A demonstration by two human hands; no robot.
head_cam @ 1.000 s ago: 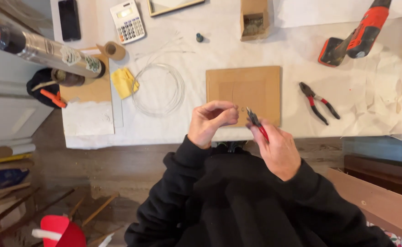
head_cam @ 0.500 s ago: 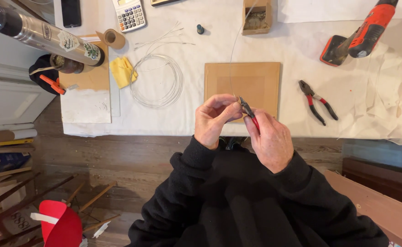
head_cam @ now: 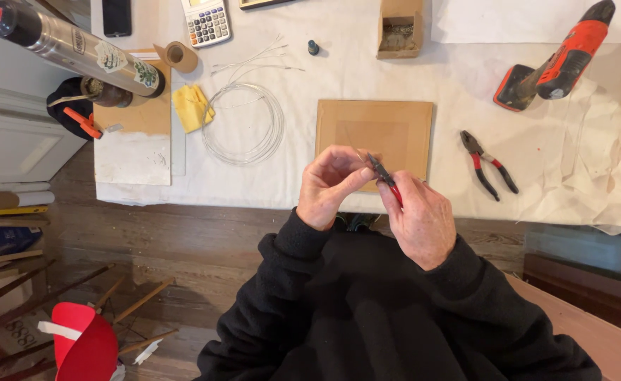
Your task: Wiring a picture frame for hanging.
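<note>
Head view: the right hand (head_cam: 423, 222) is wrapped around the red handles of a small pair of pliers (head_cam: 384, 176), whose dark nose points up and left toward the left hand (head_cam: 328, 187). The left hand's thumb and fingers are pressed together in a pinch at the plier tips; what they pinch is too small to make out, though a faint thin wire seems to rise from there. Both hands hover just in front of the table's near edge, with a brown square board (head_cam: 375, 137) lying just beyond them. Further out to the left of the left hand lies a coil of thin wire (head_cam: 243, 127) beside a yellow cloth (head_cam: 192, 107). A second pair of pliers (head_cam: 489, 164) rests to the right of the right hand, and a red cordless drill (head_cam: 557, 60) lies beyond that. Thin wire like this is likely light, springy and easy to kink, so it is best taken close to the working end, with the pliers gripping squarely, since a smooth strand can slip from bare fingertips
</note>
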